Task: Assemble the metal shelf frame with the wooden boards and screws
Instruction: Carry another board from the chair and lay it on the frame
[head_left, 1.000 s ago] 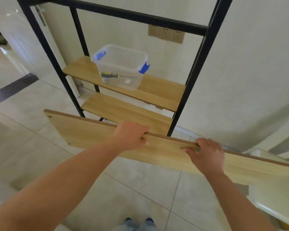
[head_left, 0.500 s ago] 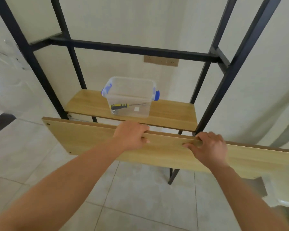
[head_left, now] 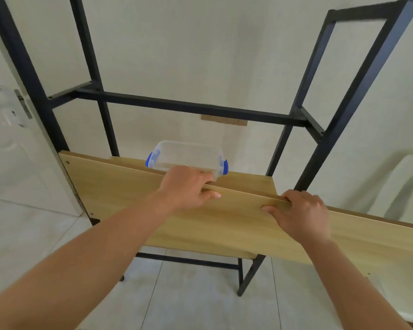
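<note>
A long light wooden board (head_left: 119,186) is held up in front of the black metal shelf frame (head_left: 191,108), tilted with its face toward me and its right end lower. My left hand (head_left: 186,186) grips the board's top edge near the middle. My right hand (head_left: 298,210) grips the same edge further right. Behind the board a mounted wooden shelf (head_left: 250,183) carries a clear plastic box (head_left: 188,154) with blue clips. The board hides the frame's lower levels.
A bare black crossbar spans the frame above the box. A wall socket plate (head_left: 224,120) sits behind it. A white door with a handle (head_left: 12,108) stands at the left, a white object (head_left: 401,186) at the right. Pale floor tiles lie below.
Both hands have raised the board higher in front of the frame, and my view has tilted up; the board now covers the lower shelf and part of the box.
</note>
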